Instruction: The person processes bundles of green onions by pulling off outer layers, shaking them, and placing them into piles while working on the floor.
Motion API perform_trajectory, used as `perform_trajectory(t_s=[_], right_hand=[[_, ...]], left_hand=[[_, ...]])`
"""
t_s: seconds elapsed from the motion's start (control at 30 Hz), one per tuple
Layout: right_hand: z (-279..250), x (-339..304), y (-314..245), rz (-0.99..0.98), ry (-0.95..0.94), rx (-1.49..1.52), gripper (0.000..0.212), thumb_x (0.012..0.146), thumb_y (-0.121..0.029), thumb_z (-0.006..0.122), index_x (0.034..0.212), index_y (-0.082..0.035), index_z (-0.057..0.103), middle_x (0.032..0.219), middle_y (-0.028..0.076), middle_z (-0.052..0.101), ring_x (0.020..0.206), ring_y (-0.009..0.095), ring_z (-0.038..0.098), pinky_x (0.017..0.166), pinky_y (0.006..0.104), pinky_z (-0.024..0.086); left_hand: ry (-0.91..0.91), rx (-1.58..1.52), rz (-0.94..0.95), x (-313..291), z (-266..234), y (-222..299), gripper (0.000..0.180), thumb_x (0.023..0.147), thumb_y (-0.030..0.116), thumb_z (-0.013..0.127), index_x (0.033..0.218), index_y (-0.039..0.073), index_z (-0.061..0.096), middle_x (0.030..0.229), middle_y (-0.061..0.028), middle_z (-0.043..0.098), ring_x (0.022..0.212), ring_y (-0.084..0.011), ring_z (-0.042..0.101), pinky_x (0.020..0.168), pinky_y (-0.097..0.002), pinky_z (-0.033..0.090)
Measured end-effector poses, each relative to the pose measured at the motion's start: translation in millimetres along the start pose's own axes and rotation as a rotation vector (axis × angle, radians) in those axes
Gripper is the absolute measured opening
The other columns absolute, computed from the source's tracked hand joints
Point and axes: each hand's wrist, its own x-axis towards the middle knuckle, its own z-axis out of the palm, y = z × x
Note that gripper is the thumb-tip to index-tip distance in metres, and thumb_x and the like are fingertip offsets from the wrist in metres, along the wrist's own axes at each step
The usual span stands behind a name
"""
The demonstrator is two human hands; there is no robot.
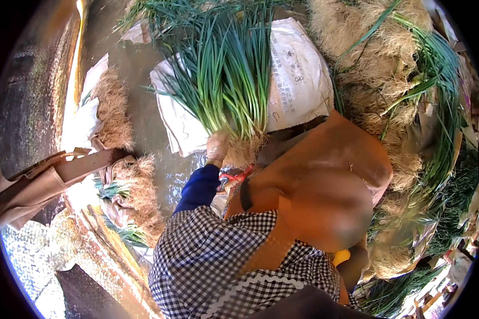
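The left hand (218, 145) touches the green onions (230, 87) at their near end; cannot tell whether its grip closes; right hand unseen. Lopsided pulling could splay them across the white sack (298, 69).

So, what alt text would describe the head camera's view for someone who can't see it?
The person's left hand is at the root end of long green onions spread on a white sack. More shaggy-rooted bundles lie along the right side.
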Motion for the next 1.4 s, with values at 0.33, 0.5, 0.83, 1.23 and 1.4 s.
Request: perform_trajectory(t_s=[0.33, 0.5, 0.83, 1.23, 1.4], right_hand=[[35, 35, 24, 0.025, -0.165, -0.198, 0.039, 0.088, -0.034, 0.043, 0.1, -0.001, 0.059, 0.099, 0.02, 0.062, 0.093, 0.034, 0.059, 0.08, 0.0403, 0.045], [38, 24, -7, -0.114, -0.164, -0.271, 0.038, 0.089, -0.034, 0.042, 0.101, -0.004, 0.06, 0.106, 0.019, 0.061, 0.099, 0.036, 0.056, 0.082, 0.0432, 0.045], [17, -8, -63, -0.039, 0.039, 0.034, 0.015, 0.086, -0.011, 0.052, 0.088, -0.005, 0.065, 0.094, 0.011, 0.065, 0.081, 0.024, 0.061, 0.066, 0.0279, 0.047], [-223, 47, -137, 0.227, 0.864, 0.251, 0.04, 0.079, -0.04, 0.062, 0.095, -0.003, 0.061, 0.093, 0.017, 0.064, 0.088, 0.03, 0.061, 0.077, 0.0379, 0.048], [-219, 83, -114, 0.352, 0.734, 0.013, 0.054, 0.074, -0.048, 0.064, 0.098, 0.0, 0.058, 0.092, 0.02, 0.063, 0.086, 0.034, 0.061, 0.075, 0.0388, 0.048]], left_hand=[[-0.57, 0.366, 0.466, 36, -13, 11, 0.02, 0.084, 0.025, 0.053, 0.1, 0.018, 0.064, 0.089, -0.0093, 0.058, 0.086, -0.0296, 0.058, 0.073, -0.0401, 0.047], [-0.846, -0.485, 0.226, 29, 10, -2, 0.016, 0.082, 0.011, 0.052, 0.092, 0.005, 0.062, 0.086, -0.0103, 0.062, 0.08, -0.0259, 0.057, 0.068, -0.0356, 0.046], [-0.583, 0.166, 0.725, 15, -8, -1, 0.02, 0.072, 0.011, 0.066, 0.092, 0.009, 0.063, 0.09, -0.0105, 0.061, 0.082, -0.0283, 0.059, 0.069, -0.036, 0.049], [-0.574, -0.922, -0.752, 14, -46, -5, 0.033, 0.09, 0.027, 0.048, 0.116, 0.006, 0.05, 0.088, -0.0075, 0.06, 0.071, -0.0198, 0.059, 0.057, -0.0337, 0.048], [-0.642, 0.572, 0.544, 37, -94, 75, 0.049, 0.076, 0.02, 0.062, 0.122, 0.006, 0.049, 0.099, -0.0165, 0.061, 0.081, -0.0296, 0.061, 0.072, -0.0416, 0.049]])
